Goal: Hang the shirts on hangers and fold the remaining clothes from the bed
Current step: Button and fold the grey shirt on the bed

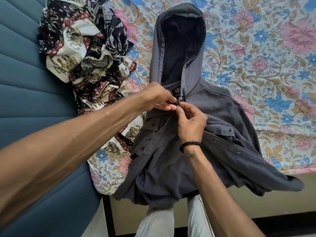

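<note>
A dark grey hooded shirt [222,117] lies face up on the bed, hood pointing away from me and hem hanging over the near edge. My left hand [157,98] and my right hand [189,120] meet at its collar, just below the neck label. Both pinch the top of the front placket around a small dark button there. The right wrist wears a black braided band. No hanger is in view.
A crumpled pile of dark and white elephant-print clothes [82,53] lies on the bed to the left of the shirt. The floral bedsheet [265,57] stretches to the right. A blue padded headboard [25,82] runs along the left. My legs stand at the bed's edge.
</note>
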{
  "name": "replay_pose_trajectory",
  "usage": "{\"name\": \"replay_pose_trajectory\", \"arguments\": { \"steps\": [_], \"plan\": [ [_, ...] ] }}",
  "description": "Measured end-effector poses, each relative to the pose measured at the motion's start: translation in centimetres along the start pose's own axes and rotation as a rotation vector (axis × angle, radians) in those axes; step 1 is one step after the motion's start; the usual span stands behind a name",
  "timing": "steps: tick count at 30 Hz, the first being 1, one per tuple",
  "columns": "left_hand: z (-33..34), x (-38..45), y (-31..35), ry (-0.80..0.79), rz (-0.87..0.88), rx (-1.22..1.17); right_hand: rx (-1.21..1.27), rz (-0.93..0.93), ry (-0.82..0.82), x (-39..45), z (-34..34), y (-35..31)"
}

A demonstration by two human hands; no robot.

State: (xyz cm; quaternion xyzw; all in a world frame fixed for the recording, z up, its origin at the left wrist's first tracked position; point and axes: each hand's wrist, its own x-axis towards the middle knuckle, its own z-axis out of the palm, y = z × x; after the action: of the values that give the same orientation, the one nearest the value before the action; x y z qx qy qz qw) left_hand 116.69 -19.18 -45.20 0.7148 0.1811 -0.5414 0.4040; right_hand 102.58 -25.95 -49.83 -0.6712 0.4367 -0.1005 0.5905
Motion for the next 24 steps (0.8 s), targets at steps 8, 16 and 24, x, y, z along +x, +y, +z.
{"name": "replay_pose_trajectory", "arguments": {
  "steps": [8,16,24],
  "plan": [
    [1.2,0.4,-0.1,0.185,-0.032,-0.045,-0.058,0.004,0.008,0.7,0.3,-0.3],
    [2.2,0.5,0.2,0.199,-0.085,-0.256,-0.184,-0.138,0.042,0.9,0.2,-0.4],
    [-1.3,0.4,-1.0,0.280,0.420,0.629,-0.428,-0.195,-0.343,2.8,-1.4,-1.5]
  ]
}}
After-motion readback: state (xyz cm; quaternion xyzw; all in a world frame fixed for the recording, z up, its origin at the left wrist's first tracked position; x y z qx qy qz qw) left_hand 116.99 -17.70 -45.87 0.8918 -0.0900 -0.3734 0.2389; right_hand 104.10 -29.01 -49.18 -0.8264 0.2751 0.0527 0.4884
